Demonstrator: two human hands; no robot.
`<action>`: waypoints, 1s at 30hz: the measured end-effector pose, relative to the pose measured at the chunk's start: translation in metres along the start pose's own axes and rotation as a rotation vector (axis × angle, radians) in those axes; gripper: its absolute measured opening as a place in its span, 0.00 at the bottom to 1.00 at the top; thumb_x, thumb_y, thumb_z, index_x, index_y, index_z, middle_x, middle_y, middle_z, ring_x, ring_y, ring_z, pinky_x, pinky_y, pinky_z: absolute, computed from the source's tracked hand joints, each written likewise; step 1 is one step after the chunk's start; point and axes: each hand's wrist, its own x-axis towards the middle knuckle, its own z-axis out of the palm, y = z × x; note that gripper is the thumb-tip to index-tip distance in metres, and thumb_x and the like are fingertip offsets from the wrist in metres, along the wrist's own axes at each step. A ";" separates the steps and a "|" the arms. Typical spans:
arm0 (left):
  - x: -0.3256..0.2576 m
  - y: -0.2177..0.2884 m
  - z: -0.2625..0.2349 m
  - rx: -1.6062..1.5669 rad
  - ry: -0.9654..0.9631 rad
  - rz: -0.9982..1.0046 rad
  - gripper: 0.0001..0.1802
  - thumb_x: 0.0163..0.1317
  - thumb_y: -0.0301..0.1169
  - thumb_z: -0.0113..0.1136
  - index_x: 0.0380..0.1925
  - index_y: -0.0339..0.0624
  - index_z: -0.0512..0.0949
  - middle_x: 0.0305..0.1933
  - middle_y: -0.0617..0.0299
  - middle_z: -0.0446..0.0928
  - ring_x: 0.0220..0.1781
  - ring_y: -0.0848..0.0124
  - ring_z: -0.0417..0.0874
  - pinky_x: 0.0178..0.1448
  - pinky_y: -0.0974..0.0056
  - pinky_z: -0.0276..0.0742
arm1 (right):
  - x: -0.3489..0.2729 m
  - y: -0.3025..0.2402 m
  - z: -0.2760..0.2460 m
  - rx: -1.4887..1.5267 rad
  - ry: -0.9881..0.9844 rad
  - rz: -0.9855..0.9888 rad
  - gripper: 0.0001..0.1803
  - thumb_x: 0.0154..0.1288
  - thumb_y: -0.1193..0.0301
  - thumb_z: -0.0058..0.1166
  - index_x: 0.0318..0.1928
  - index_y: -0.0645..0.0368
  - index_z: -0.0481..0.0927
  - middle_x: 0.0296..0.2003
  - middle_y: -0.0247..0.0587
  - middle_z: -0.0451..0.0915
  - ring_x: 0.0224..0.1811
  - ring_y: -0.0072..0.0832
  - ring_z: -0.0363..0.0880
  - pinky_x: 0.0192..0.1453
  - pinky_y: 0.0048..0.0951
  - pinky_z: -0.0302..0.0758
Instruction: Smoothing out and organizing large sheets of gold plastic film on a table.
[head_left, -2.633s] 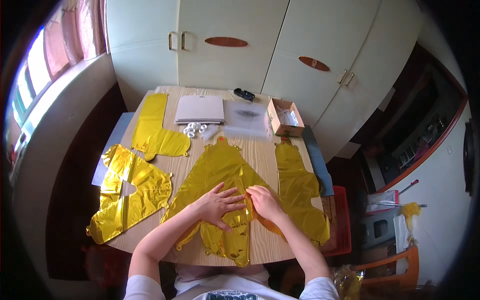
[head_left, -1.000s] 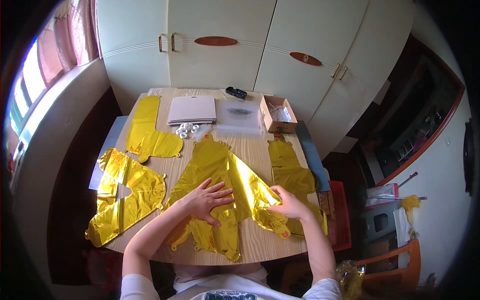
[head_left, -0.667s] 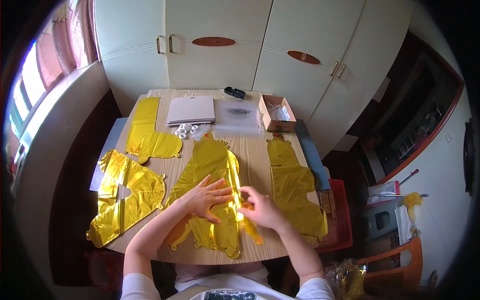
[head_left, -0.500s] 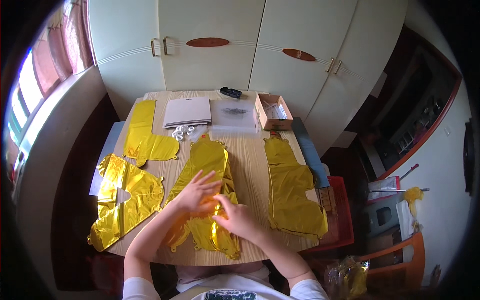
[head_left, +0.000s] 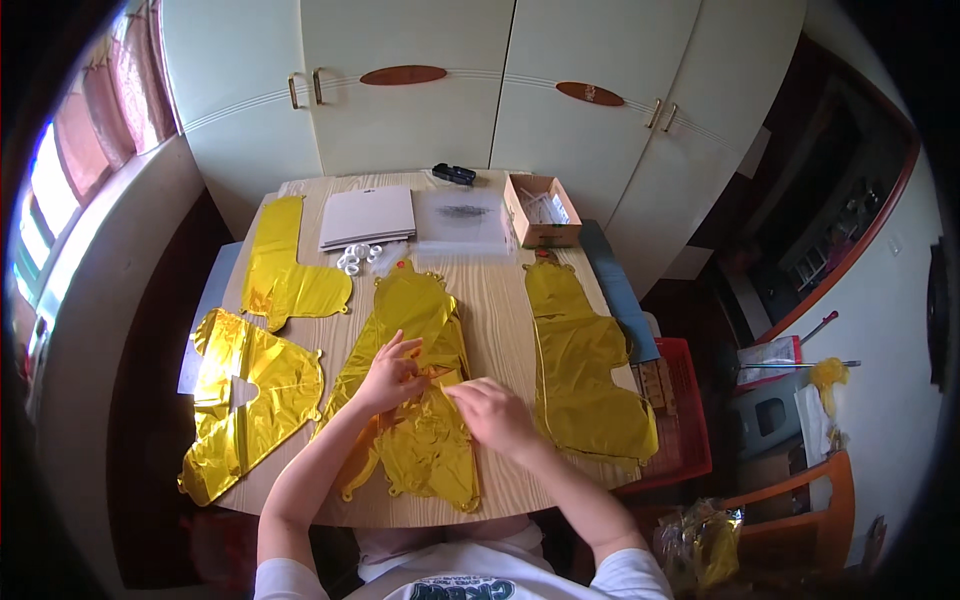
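Gold foil, in a cut-out shape with a crumpled lower half, lies directly in front of me on a pale wooden table; seen from the head view, this middle foil piece (head_left: pixel 428 445) is beneath and between my two hands, with the table (head_left: pixel 500 290) bare along its right edge. Its long axis runs away from my body, the far end leaning slightly left: the narrower, rounded end points toward the cupboards (head_left: pixel 400 120) and carries a small red-marked tab (head_left: pixel 401 266), while the broader, wrinkled end faces me near the table's front edge. My left hand (head_left: pixel 392 373) is over its middle, fingers loosely spread and a little bent, and is the nearer one to the red-marked tab. My right hand (head_left: pixel 492 412) comes in from the right side, lower down, fingers curled with the tips at the foil's surface; I cannot tell whether they pinch it. This hand is nearer to the right edge and the lower right corner. Other gold pieces lie around: a notched foil piece (head_left: pixel 285 375) and an L-shaped foil piece (head_left: pixel 272 275) to the left, and a long foil piece (head_left: pixel 580 375) to the right, apart from my hand.
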 end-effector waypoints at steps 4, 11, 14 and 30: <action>-0.002 0.002 0.001 0.020 0.018 0.018 0.14 0.51 0.39 0.70 0.22 0.39 0.82 0.69 0.53 0.69 0.78 0.43 0.52 0.75 0.43 0.53 | -0.030 0.044 -0.005 -0.087 -0.045 -0.126 0.15 0.62 0.77 0.54 0.48 0.55 0.84 0.49 0.32 0.84 0.56 0.29 0.80 0.59 0.35 0.72; -0.004 0.002 -0.001 0.021 -0.015 0.026 0.16 0.50 0.40 0.69 0.19 0.38 0.80 0.67 0.53 0.70 0.77 0.44 0.53 0.76 0.42 0.49 | -0.055 0.052 -0.001 -0.061 -0.098 -0.114 0.16 0.61 0.78 0.54 0.48 0.53 0.86 0.51 0.32 0.84 0.59 0.29 0.78 0.62 0.36 0.70; -0.005 0.003 -0.002 0.032 -0.032 0.027 0.16 0.50 0.40 0.69 0.19 0.38 0.80 0.67 0.53 0.70 0.77 0.44 0.53 0.77 0.42 0.49 | -0.056 0.052 0.000 -0.044 -0.104 -0.112 0.15 0.61 0.78 0.54 0.47 0.53 0.86 0.51 0.32 0.84 0.59 0.29 0.78 0.62 0.37 0.70; -0.004 0.004 -0.003 0.020 -0.022 -0.018 0.12 0.50 0.34 0.68 0.19 0.35 0.79 0.68 0.54 0.68 0.79 0.46 0.50 0.76 0.46 0.55 | -0.056 0.051 -0.003 -0.032 -0.072 -0.168 0.16 0.53 0.80 0.56 0.44 0.58 0.85 0.50 0.36 0.84 0.58 0.29 0.79 0.57 0.34 0.74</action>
